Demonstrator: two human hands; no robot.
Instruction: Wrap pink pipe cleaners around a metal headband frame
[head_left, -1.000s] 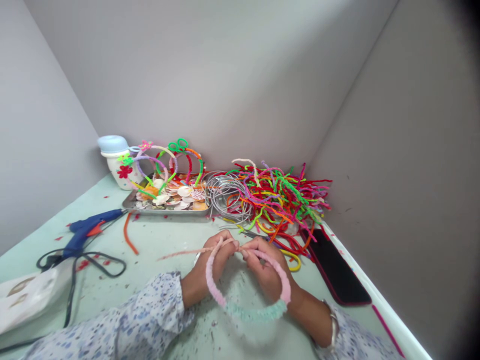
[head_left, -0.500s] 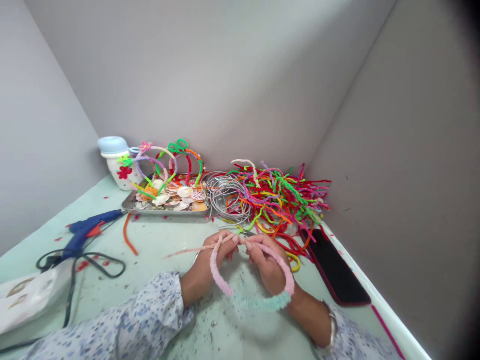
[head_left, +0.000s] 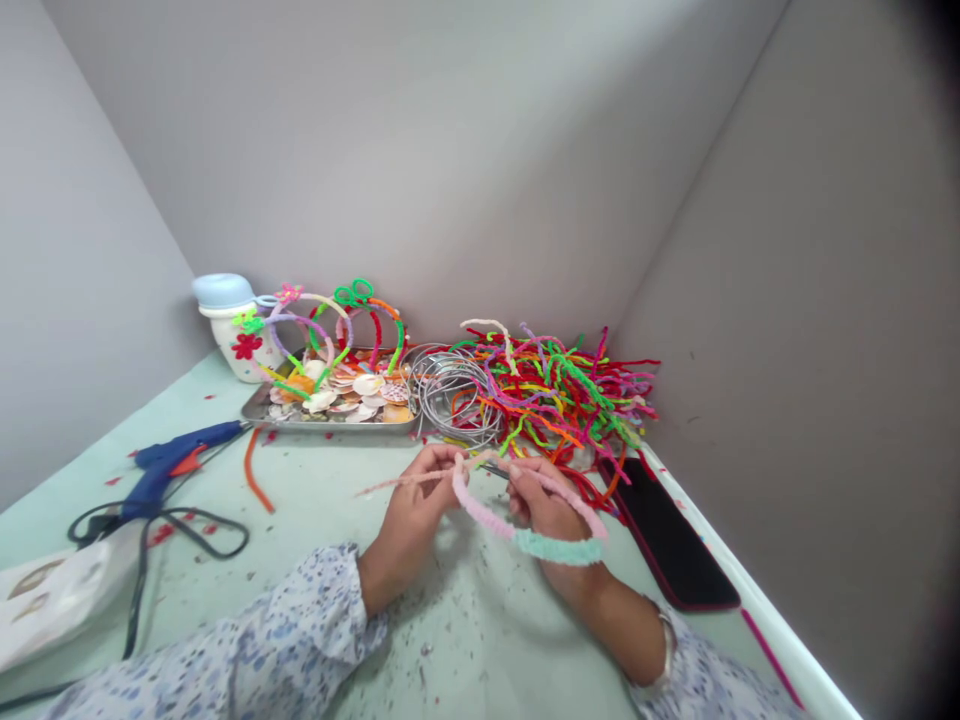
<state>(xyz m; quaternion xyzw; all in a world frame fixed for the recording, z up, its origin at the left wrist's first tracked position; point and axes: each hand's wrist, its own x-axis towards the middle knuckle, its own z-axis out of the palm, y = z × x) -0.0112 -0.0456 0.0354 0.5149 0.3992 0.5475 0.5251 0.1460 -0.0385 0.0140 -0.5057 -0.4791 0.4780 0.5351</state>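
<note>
A hoop (head_left: 559, 547) wrapped in pink and mint-green fuzzy stem hangs between my hands, above the table. My left hand (head_left: 424, 500) is closed, pinching a peach fuzzy stem (head_left: 386, 484) at the hoop's left end; the stem's loose tail points left past my fingers. My right hand (head_left: 551, 510) is closed on the hoop's pink right side, near the far end of the peach stem. The peach stem bridges the gap between my fingertips.
Behind are a tray (head_left: 337, 427) of shells and finished hoops, a wire coil (head_left: 457, 400), and piled fuzzy stems (head_left: 570, 390). A blue glue gun (head_left: 161, 465) and its cord lie left, a phone (head_left: 671, 535) right, a white bottle (head_left: 236, 330) at the back left.
The hoop has tilted and shifted right and up. My hands have moved farther apart, with more peach stem showing between them.
</note>
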